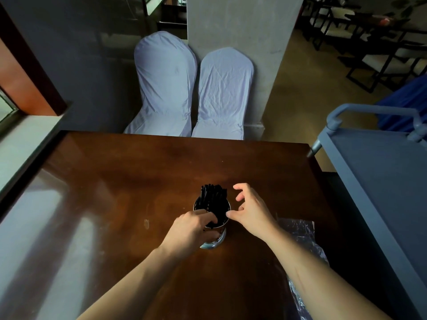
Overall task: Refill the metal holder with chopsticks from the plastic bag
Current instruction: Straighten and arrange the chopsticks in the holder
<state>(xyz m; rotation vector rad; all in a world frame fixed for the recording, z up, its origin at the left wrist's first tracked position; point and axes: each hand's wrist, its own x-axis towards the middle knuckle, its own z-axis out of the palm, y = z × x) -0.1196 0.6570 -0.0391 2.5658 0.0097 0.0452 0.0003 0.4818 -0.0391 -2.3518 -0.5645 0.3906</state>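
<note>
- Black chopsticks (213, 199) are stood upright in the metal holder (213, 236) on the surface (115, 192).
- The holder is gripped by the left hand (191, 227).
- The right hand (251, 211) is held spread, beside the sticks.
- The plastic bag (300, 232) is seen to the right.

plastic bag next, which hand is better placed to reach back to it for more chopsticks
Right, probably. The plastic bag lies just beside the right hand, which hovers open and empty by the chopsticks. The left hand is wrapped on the metal holder, steadying it.
</note>
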